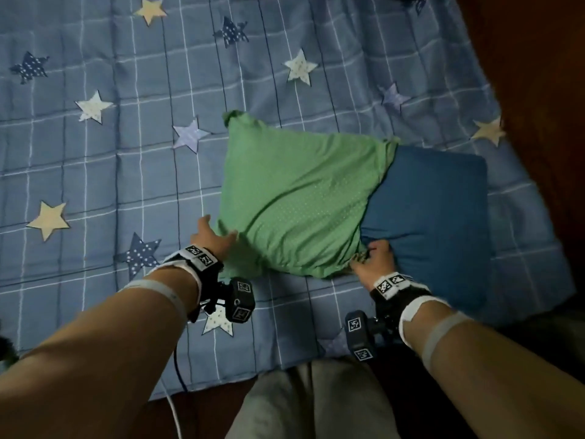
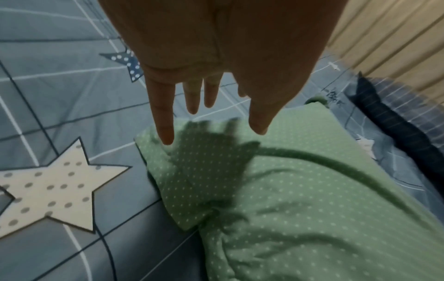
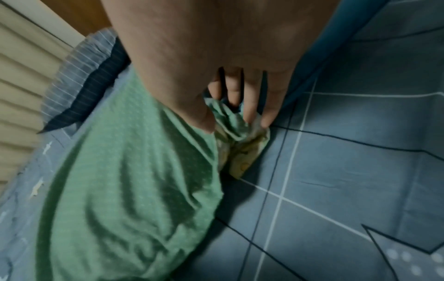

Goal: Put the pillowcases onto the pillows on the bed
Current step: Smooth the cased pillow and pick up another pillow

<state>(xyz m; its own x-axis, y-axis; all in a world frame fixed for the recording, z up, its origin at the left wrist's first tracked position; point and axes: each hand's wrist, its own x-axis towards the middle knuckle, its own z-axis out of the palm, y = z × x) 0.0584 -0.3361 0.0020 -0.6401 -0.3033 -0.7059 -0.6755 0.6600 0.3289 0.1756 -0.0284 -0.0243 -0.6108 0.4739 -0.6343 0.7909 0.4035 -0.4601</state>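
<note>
A green dotted pillowcase (image 1: 300,201) covers a pillow lying in the middle of the bed, its right side resting on a plain blue pillow (image 1: 437,223). My left hand (image 1: 212,237) is at the green pillow's near left corner. In the left wrist view that hand (image 2: 211,131) has straight, spread fingers just above the green corner (image 2: 168,171) and holds nothing. My right hand (image 1: 375,261) is at the near right corner. There, thumb and fingers (image 3: 236,125) pinch the bunched green cloth (image 3: 230,121), and a yellowish patterned inner pillow (image 3: 240,161) peeks out below it.
The bed is covered by a blue checked quilt with stars (image 1: 95,153). Dark wooden floor (image 1: 544,90) lies to the right. My grey-trousered knees (image 1: 316,400) are at the bed's near edge, beside a cable (image 1: 177,391). A dark striped cloth (image 2: 389,117) lies at the far end.
</note>
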